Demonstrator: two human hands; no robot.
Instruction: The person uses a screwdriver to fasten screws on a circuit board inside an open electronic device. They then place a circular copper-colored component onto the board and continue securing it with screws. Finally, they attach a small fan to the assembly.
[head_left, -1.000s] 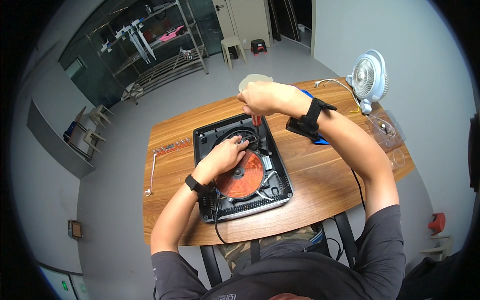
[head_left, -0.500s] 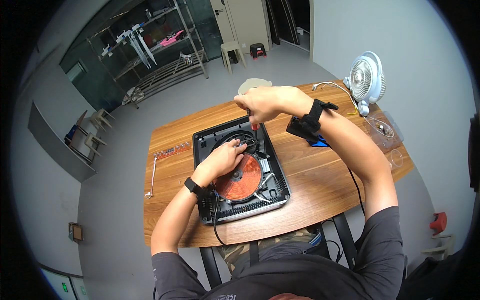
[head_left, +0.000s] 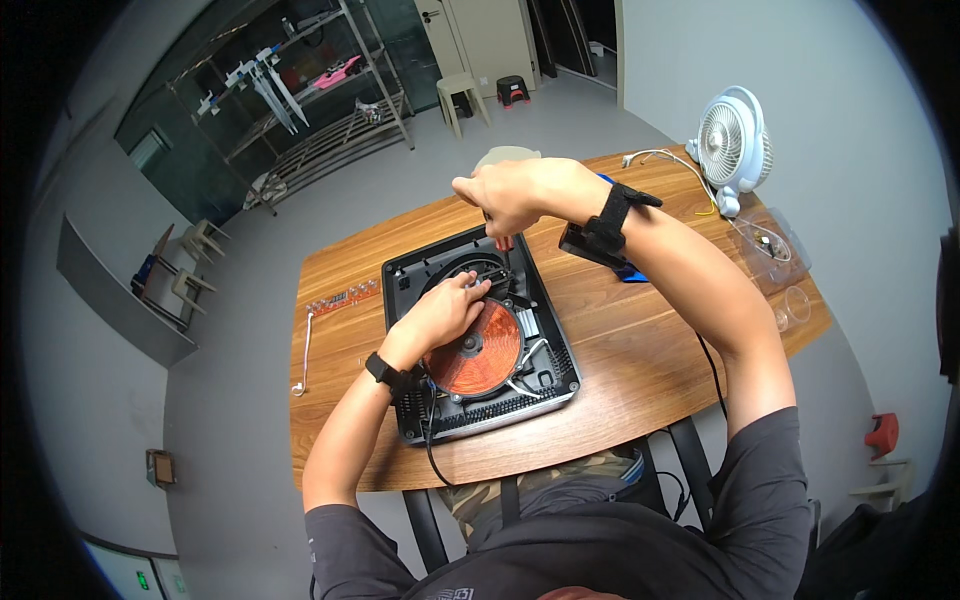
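An opened induction cooker, a black shallow casing (head_left: 556,352), lies on the wooden table in front of me. Inside it sits a round copper-coloured coil (head_left: 488,352). My left hand (head_left: 440,318) rests at the far side of the coil, its fingers stretched over dark parts there, with no held thing visible. Above the casing's far right part, my right hand (head_left: 510,195) is closed around a screwdriver (head_left: 504,243) with a red and black handle. The screwdriver points down at the dark parts beside my left fingertips; its tip is too small to make out.
On the table (head_left: 625,350), a narrow orange circuit board (head_left: 343,297) with a white cable lies to the left. A light blue fan (head_left: 728,145) and a clear plastic tray (head_left: 775,250) stand at the right. A pale stool (head_left: 508,154) is beyond the far edge.
My right hand has shifted slightly up and left, its grip on the screwdriver kept. My left hand stays on the same spot. The whole view has moved a little.
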